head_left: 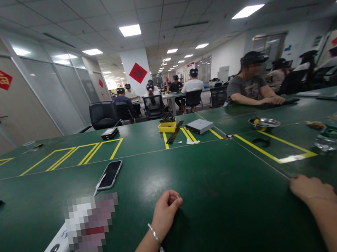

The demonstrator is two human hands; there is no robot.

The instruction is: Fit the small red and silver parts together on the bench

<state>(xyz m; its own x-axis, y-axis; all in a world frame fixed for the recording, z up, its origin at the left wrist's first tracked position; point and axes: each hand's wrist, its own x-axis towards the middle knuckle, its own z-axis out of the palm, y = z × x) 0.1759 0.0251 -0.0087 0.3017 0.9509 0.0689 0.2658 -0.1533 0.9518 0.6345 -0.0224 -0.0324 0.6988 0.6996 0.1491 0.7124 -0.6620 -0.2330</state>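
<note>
1. Here's my left hand [166, 213], resting on the green worktop [235, 222] in a loose fist; my left fingers [172, 200] are curled together and clamped on nothing; a silver chain bracelet [155, 239] hangs at my wrist.
2. Over on the right, my right hand [313, 190] lies at the near edge of the view; my right fingers [302, 183] rest together, relaxed and uncurled, gripping nothing.
3. Nearest my left hand, a white plastic device [55, 248] lies on the worktop, its upper part pixelated beyond reading; just past it sits a black smartphone [109, 175], tilted across the green, with a thin white cable [99, 186] beside it.
4. Ahead of my right hand, a yellow taped rectangle [273, 143] frames a steel bowl [264, 123]; a clear plastic bottle [327, 141] lies further right.
5. Straight ahead, a yellow tray [167, 127] sits near a pale flat box [199, 126] and a long black strip [175, 131].
6. Across the worktop, a seated co-worker [248, 87] has both forearms down on it; more people work at tables beyond, under a red diamond sign [138, 73].
</note>
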